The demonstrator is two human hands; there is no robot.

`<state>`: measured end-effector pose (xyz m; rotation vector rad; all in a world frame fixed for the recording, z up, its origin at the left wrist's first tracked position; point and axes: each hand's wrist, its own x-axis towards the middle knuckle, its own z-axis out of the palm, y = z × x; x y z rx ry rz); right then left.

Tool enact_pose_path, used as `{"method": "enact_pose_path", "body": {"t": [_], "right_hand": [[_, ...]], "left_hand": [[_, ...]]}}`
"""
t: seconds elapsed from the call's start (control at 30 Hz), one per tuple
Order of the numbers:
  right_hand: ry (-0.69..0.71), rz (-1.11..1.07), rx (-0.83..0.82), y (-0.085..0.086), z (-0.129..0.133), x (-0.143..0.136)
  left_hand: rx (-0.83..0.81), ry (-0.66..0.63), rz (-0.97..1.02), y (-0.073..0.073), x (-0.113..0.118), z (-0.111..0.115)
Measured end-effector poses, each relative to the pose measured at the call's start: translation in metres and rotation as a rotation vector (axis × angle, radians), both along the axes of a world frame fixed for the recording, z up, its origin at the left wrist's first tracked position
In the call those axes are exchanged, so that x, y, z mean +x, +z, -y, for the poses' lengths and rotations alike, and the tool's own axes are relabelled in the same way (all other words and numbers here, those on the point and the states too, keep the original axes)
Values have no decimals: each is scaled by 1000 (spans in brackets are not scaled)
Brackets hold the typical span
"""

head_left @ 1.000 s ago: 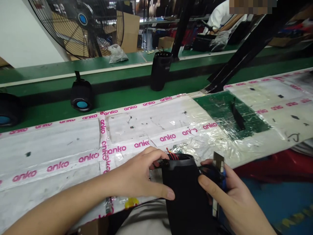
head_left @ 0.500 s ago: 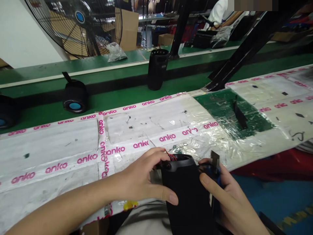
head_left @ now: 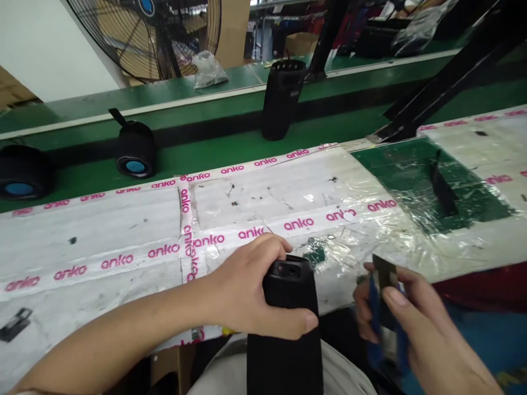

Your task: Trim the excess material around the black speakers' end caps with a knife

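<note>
My left hand (head_left: 263,291) is wrapped round the upper part of a black fabric-covered cylinder (head_left: 284,356), whose dark end piece with two small round openings faces up. The cylinder stands over my lap at the table's front edge. To its right, apart from it, my right hand (head_left: 395,312) holds a blue-handled tool (head_left: 387,329) with a flat, dark metal blade pointing up. The lower part of the tool is blurred.
The worktop (head_left: 263,203) carries pink-lettered tape and a black strap (head_left: 443,186). Behind it stand a perforated black cylinder (head_left: 283,101) and two round black units with blue discs (head_left: 135,148) (head_left: 20,173). A slanted black post (head_left: 444,71) rises at right.
The cylinder has turned, hiding the red wires and open end seen before. My right hand has come away from it to the right with the tool. The view has shifted.
</note>
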<state>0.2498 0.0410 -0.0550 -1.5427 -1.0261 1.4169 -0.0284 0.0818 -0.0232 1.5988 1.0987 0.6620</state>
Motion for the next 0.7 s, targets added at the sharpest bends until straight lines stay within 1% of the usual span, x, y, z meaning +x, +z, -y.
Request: {"method": "enact_pose_path", "body": {"t": [0.03, 0.07, 0.1, 0.17, 0.2, 0.23, 0.27, 0.33, 0.4, 0.47, 0.6, 0.7], "right_hand": [[48, 131, 57, 0, -2, 12], [150, 316, 164, 2, -3, 22], [303, 550, 360, 4, -4, 29], [585, 948, 756, 11, -8, 31], [682, 1083, 925, 16, -12, 27], [734, 1153, 1036, 20, -16, 21], [770, 1191, 1091, 25, -21, 14], [800, 1201, 1137, 32, -30, 2], [818, 1168, 1141, 32, -36, -5], [828, 1138, 1119, 27, -37, -4], [841, 1112, 1084, 13, -29, 6], [846, 1121, 1082, 8, -25, 10]], "left_hand": [[13, -19, 4, -1, 1, -1], [11, -29, 25, -2, 2, -2], [0, -27, 49, -4, 3, -4], [-24, -16, 82, -8, 3, -5], [-29, -15, 97, -11, 3, -6], [-25, -19, 117, -13, 2, -7], [-11, -25, 141, -16, 1, -8], [22, -39, 178, -21, -1, -9], [42, -42, 205, -27, -2, -10], [56, -43, 235, -31, -3, -10], [82, -52, 296, -36, -3, -12], [81, -60, 301, -39, -4, -13]]}}
